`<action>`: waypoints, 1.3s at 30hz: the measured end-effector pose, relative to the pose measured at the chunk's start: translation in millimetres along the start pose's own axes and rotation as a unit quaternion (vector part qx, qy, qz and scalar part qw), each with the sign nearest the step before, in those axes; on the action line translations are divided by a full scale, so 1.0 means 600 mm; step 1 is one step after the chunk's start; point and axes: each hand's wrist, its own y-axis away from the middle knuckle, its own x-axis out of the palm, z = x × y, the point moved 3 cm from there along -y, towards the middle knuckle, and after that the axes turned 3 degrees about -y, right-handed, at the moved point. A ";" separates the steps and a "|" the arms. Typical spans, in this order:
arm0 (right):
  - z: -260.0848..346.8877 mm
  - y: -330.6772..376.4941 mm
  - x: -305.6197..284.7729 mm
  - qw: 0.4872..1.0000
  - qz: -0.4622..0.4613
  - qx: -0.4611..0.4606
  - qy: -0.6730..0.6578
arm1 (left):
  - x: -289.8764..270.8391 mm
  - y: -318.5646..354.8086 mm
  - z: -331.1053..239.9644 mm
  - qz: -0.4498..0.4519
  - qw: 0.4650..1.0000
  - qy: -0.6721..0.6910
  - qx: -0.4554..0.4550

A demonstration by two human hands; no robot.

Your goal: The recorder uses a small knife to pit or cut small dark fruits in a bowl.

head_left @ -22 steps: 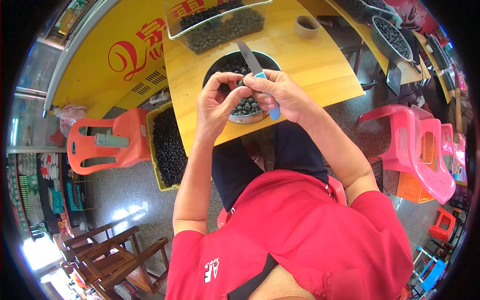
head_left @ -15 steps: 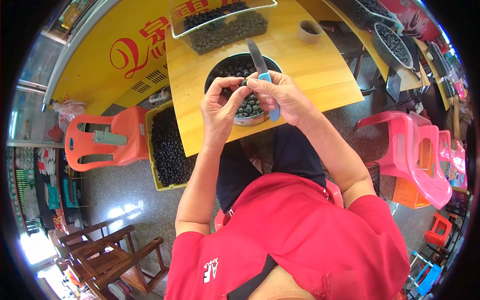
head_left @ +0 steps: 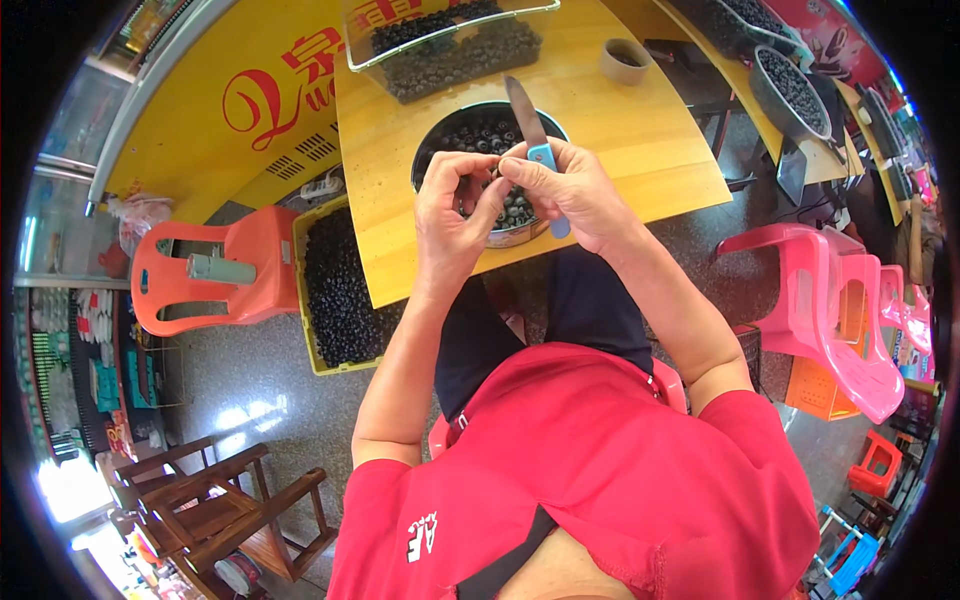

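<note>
My right hand [head_left: 590,200] is closed round a small knife [head_left: 524,110] with a blue handle; its blade points up and away from me. My left hand [head_left: 448,215] is closed in a pinch, its fingertips meeting my right thumb. What they hold between them is too small and covered to name. Both hands are over a round bowl [head_left: 512,238] of small, dark, rounded pieces [head_left: 485,133], which look like snails. Some paler ones show below my fingers. The bowl stands at the near edge of the wooden table [head_left: 650,140].
Behind the bowl stands a clear plastic tub [head_left: 455,70] of similar dark pieces. A small round cup [head_left: 625,62] sits to its right. A yellow crate [head_left: 313,335] of dark pieces stands left of the table, beside an orange chair [head_left: 265,260]. Pink chairs [head_left: 800,280] stand at right.
Both hands have shifted slightly to the right in the picture with the knife, and the whole table view has shifted a little too. My fingertips remain together.
</note>
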 end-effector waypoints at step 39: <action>0.035 0.030 -0.012 0.794 0.019 -0.344 0.500 | 0.023 0.017 0.018 0.022 0.915 0.347 -0.202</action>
